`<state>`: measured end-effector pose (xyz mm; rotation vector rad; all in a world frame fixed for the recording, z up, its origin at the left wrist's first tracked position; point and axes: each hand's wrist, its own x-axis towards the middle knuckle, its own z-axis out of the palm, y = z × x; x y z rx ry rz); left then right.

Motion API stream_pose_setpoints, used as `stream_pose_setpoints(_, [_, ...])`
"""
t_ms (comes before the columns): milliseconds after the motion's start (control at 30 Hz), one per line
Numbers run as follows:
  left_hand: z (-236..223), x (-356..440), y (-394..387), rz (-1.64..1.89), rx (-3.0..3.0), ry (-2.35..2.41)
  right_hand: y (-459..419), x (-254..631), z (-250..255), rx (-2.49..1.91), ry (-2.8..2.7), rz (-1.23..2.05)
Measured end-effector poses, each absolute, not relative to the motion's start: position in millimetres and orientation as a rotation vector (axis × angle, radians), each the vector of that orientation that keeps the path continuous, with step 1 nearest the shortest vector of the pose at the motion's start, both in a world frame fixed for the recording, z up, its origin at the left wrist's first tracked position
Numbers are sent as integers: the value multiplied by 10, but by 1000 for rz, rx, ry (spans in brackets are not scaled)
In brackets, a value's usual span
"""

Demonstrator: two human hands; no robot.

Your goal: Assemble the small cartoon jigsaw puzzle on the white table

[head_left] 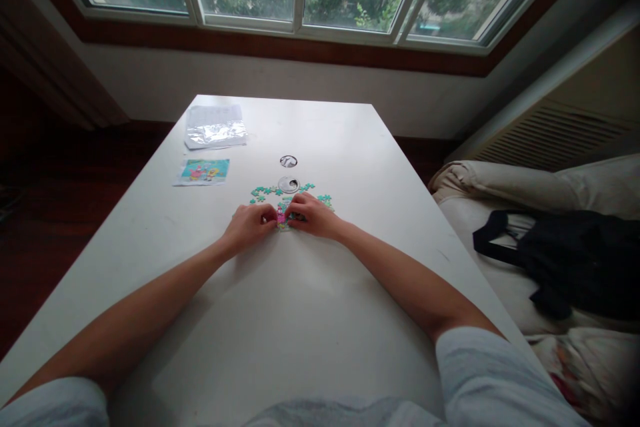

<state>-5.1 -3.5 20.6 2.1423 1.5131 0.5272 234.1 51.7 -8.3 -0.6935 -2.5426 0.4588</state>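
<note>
Both my arms reach forward over a white table (280,320). My left hand (249,225) and my right hand (313,215) meet at a small cluster of jigsaw pieces (281,216), pink and green, with fingers curled and pinching pieces between them. Loose teal puzzle pieces (265,192) lie scattered just beyond the hands. What exactly each fingertip holds is too small to tell apart.
A picture card (204,171) lies at the left, with a clear plastic bag (215,127) behind it. Two round cable holes (289,183) sit in the table past the pieces. A black bag (570,260) rests on a cushioned seat at the right. Windows run along the far wall.
</note>
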Motion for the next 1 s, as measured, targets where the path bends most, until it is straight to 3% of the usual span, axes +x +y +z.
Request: stream_pose_setpoints(1000, [231, 29, -108, 501, 2373, 1509, 510, 2338, -80, -696, -2541, 468])
